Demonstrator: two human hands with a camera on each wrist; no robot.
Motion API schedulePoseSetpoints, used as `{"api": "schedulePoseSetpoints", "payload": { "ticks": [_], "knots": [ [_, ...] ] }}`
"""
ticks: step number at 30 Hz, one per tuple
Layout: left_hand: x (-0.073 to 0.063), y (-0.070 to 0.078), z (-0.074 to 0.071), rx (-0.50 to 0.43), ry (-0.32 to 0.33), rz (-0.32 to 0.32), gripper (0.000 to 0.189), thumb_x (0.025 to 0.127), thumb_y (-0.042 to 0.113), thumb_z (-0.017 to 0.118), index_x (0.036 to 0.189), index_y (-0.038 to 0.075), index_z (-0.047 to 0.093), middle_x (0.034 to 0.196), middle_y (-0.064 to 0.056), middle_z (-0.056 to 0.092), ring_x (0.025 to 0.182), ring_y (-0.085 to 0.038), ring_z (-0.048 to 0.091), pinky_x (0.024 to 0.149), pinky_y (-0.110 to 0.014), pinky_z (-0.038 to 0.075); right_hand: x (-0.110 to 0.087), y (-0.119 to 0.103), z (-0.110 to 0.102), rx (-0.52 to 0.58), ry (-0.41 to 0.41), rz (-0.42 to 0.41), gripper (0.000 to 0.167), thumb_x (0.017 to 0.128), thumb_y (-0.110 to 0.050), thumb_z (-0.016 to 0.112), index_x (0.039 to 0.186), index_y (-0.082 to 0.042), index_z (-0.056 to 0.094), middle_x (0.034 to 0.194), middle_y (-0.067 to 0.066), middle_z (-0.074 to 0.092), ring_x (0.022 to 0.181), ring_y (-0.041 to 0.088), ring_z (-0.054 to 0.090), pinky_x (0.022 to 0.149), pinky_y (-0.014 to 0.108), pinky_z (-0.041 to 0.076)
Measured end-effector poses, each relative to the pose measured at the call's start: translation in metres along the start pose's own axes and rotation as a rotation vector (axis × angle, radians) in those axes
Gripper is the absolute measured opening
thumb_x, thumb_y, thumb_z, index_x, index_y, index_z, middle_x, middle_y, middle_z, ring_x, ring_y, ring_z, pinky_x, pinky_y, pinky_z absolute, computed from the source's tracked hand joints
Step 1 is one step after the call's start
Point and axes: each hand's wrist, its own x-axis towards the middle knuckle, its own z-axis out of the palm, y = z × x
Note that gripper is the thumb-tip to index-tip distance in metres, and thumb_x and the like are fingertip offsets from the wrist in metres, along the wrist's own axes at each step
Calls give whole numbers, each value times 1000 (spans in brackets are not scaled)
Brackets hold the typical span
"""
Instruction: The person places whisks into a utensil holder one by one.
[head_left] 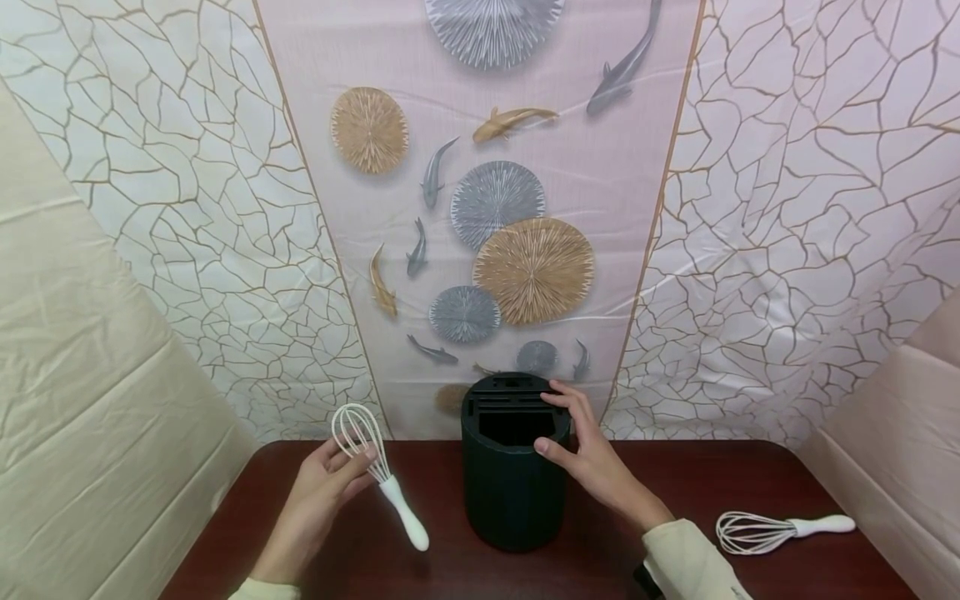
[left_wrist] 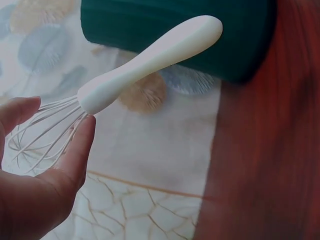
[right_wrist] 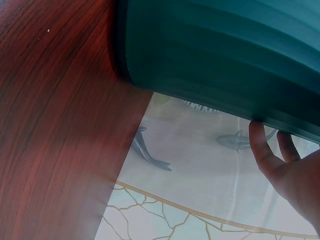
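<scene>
Nearest to us are two cream sleeves (head_left: 693, 560), with a dark band (head_left: 647, 581) at the right wrist. Our left hand (head_left: 324, 483) has its thumb and fingers together on a white whisk (head_left: 390, 487), pinching it by the wires just beside the collar. The wire loops rise above those fingers, and the smooth white handle (head_left: 407, 518) slants down and away to the hand's right; in the left wrist view it passes in front of a dark green container (head_left: 513, 508).

That container stands upright on the table to the right of our left hand, directly under our right hand (head_left: 595, 467). Here the thumb and fingers are spread well apart, the thumb on the near rim and the fingers along the right side. The top has a large dark opening, with narrow slots behind it.

Out to the right of our right hand, a second white whisk (head_left: 798, 527) lies on the reddish-brown table (head_left: 675, 475), handle pointing outward. Beyond both hands hangs a patterned cloth (head_left: 660, 350) with gold and grey discs (head_left: 534, 271), fish (head_left: 513, 123) and gold crackle lines, flanked by creased cream panels (head_left: 75, 417).
</scene>
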Motion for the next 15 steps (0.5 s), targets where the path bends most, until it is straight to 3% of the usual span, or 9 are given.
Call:
{"api": "schedulePoseSetpoints", "payload": {
  "ticks": [11, 15],
  "knots": [
    [-6, 25, 21, 33, -30, 68, 60, 99, -3, 67, 154, -6, 42, 142, -35, 57, 106, -14, 73, 94, -34, 60, 1, 1, 1, 1, 5, 6, 63, 102, -30, 71, 157, -23, 42, 171, 4, 19, 154, 39, 22, 115, 80, 21],
    [-8, 31, 26, 26, -47, 93, 63, 97, -5, 69, 154, -5, 43, 138, -34, 61, 106, -16, 74, 94, -35, 60, 1, 1, 1, 3, 6, 2, 63, 102, -29, 70, 158, -22, 42, 172, 4, 19, 154, 39, 21, 115, 80, 22]
  ]
}}
